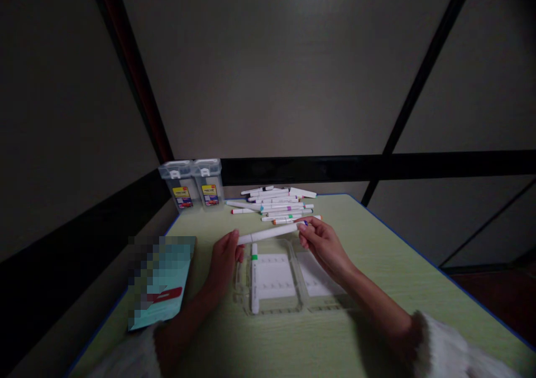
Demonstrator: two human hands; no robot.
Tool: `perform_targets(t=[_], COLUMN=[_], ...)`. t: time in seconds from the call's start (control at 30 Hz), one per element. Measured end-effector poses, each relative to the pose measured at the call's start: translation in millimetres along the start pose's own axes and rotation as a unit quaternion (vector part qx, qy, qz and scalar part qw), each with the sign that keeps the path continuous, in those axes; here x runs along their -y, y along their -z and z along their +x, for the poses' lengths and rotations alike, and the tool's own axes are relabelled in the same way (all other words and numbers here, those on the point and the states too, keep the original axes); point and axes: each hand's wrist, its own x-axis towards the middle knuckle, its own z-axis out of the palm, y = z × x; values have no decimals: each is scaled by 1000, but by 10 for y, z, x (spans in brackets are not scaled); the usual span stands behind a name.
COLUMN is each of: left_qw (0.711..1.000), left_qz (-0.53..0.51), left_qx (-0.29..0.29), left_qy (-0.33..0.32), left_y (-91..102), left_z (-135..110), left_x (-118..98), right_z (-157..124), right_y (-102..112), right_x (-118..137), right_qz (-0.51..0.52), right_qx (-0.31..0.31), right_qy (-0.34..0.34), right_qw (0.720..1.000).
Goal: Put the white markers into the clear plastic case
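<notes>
I hold a white marker (270, 233) level above the table with both hands. My left hand (224, 261) pinches its left end. My right hand (322, 245) pinches the right end, where a blue-purple tip shows. Under the marker lies an open clear plastic case (293, 305) with two halves. One white marker with a green band (254, 277) lies in the left edge of the case's left half.
A pile of several white markers (276, 204) lies at the far side of the pale green table (377, 255). Two closed clear boxes (192, 183) stand at the far left. A teal booklet (161, 280) lies by the left edge.
</notes>
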Motion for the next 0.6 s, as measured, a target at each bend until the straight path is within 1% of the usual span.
perform_targets(t=[0.17,0.33,0.43,0.6], left_qw=[1000,999,999,998], left_qz=[6,9,4,-16], left_qx=[7,30,43,59], left_qy=[-6,-28,-27,-30], left_y=[7,2,-4,-12], left_z=[19,37,39,46], left_x=[39,76,81,105], right_z=[-6,-12,-5,11], right_y=[-11,-22,-13,10], right_x=[14,50,49,12], right_qz=[-1,33,54,76], right_qx=[8,-19,-33,-34], right_qy=[2,-26,-40,-53], right_qw=[1000,999,997,995])
